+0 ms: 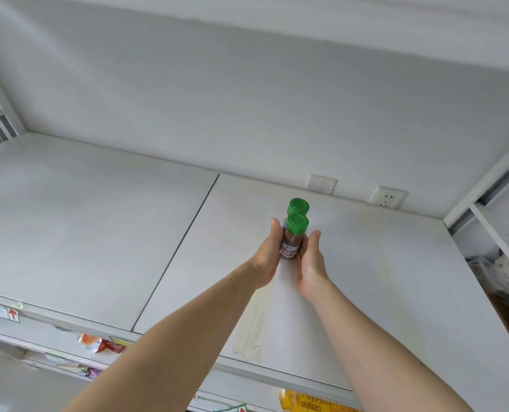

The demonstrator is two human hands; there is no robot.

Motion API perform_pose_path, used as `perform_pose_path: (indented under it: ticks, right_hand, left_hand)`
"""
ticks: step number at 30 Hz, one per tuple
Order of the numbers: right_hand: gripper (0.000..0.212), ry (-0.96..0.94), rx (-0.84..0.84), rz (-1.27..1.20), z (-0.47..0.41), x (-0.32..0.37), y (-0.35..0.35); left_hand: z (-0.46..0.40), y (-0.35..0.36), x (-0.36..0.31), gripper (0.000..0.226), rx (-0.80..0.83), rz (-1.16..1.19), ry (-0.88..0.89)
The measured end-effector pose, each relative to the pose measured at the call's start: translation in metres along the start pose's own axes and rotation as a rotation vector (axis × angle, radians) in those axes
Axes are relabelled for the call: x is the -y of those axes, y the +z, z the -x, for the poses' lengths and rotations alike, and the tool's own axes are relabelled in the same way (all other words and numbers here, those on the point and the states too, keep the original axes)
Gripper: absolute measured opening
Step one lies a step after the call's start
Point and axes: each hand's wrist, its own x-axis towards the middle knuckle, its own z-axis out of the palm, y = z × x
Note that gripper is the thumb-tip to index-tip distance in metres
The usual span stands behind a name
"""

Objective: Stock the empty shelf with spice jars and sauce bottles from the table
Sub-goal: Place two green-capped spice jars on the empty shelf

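Note:
Two spice jars with green caps stand one behind the other on the white shelf (366,278). The near jar (292,242) holds brown powder and has a white label. Only the green cap of the far jar (298,206) shows behind it. My left hand (266,257) presses against the left side of the jars, fingers fairly straight. My right hand (309,263) presses against their right side the same way. The jars sit between my two palms, toward the back of the shelf's right board.
A seam (182,248) splits the shelf into two boards. Wall sockets (387,197) sit at the back wall. A strip of tape (253,325) lies on the right board. Snack packets (98,343) show on a lower shelf. A neighbouring rack (503,263) holds bags at right.

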Motion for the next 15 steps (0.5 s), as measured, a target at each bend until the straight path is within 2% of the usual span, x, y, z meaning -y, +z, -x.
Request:
perform_pose_path:
  ticks: [7,15]
  right_hand:
    - [0.065,-0.008,-0.016,-0.003,-0.005,0.005,0.002]
    - [0.06,0.032,-0.096,-0.053,0.016,0.0,-0.009]
  left_hand:
    - [-0.007,-0.001,-0.001,0.073,-0.012,-0.001,-0.027]
    - [0.031,0.013,-0.01,0.064,-0.136,-0.04,-0.057]
